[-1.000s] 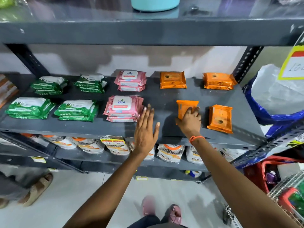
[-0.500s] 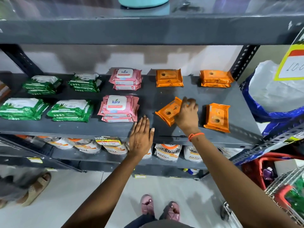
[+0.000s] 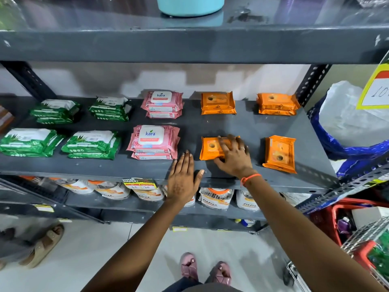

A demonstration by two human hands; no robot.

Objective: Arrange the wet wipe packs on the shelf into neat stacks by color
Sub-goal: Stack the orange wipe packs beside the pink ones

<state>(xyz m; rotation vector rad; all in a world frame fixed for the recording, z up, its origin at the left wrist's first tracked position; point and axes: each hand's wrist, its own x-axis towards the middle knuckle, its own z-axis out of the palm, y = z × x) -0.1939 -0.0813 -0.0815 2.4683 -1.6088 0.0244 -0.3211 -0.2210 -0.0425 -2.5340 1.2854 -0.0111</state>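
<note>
On the grey shelf [image 3: 242,125] lie wet wipe packs by colour. Green stacks sit at the left: two at the back [image 3: 54,110] [image 3: 109,108] and two in front [image 3: 27,142] [image 3: 92,144]. Pink stacks stand in the middle, back [image 3: 162,103] and front [image 3: 154,141]. Orange stacks lie at the back [image 3: 217,102] [image 3: 276,103]. A single orange pack [image 3: 279,153] lies turned lengthwise at the front right. My right hand [image 3: 233,157] grips another orange pack [image 3: 209,148] lying flat on the shelf. My left hand [image 3: 183,178] rests flat on the shelf's front edge, fingers together, holding nothing.
A turquoise tub [image 3: 190,5] stands on the shelf above. White and orange pouches [image 3: 214,198] fill the shelf below. A blue and white sack [image 3: 353,123] bulges at the right. A red basket [image 3: 345,220] and a wire cart [image 3: 370,249] stand low right. Someone's sandalled foot [image 3: 44,245] is at the left.
My right hand has turned the orange pack from tilted to square and laid it flat on the shelf. My left hand has slid back toward the front edge.
</note>
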